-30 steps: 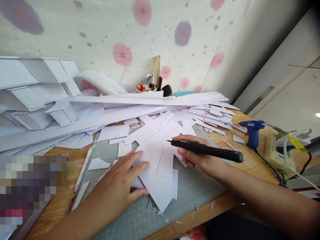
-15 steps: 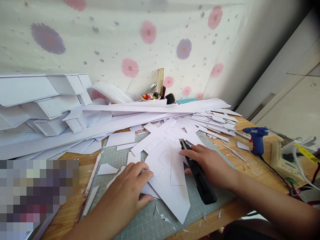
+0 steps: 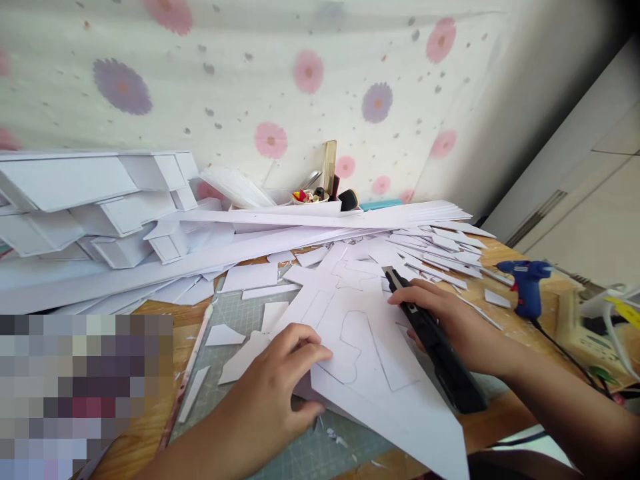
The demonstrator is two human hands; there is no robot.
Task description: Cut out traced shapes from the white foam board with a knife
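Observation:
A white board sheet [image 3: 380, 353] with pencil outlines lies at a slant over the green cutting mat [image 3: 235, 437], its near corner reaching the table's front edge. My left hand [image 3: 285, 377] is at the sheet's left edge, fingertips on top and the thumb apart below; the fingers are spread and not closed on it. My right hand [image 3: 445, 320] is wrapped round a black utility knife [image 3: 440, 347], which is held slantwise over the sheet's right side with its tip pointing away. Cut white pieces [image 3: 250, 277] lie around the sheet.
Folded white structures [image 3: 115, 207] and long strips [image 3: 300, 223] fill the back left. Scraps [image 3: 445, 250] are heaped at the back right. A blue glue gun [image 3: 527, 287] stands at the right near a power strip [image 3: 575, 340]. Behind the strips is a small basket [image 3: 310, 197].
The outlined sheet has turned and come nearer, its near corner swinging right. My right hand and the knife have moved right. The camera view has shifted slightly.

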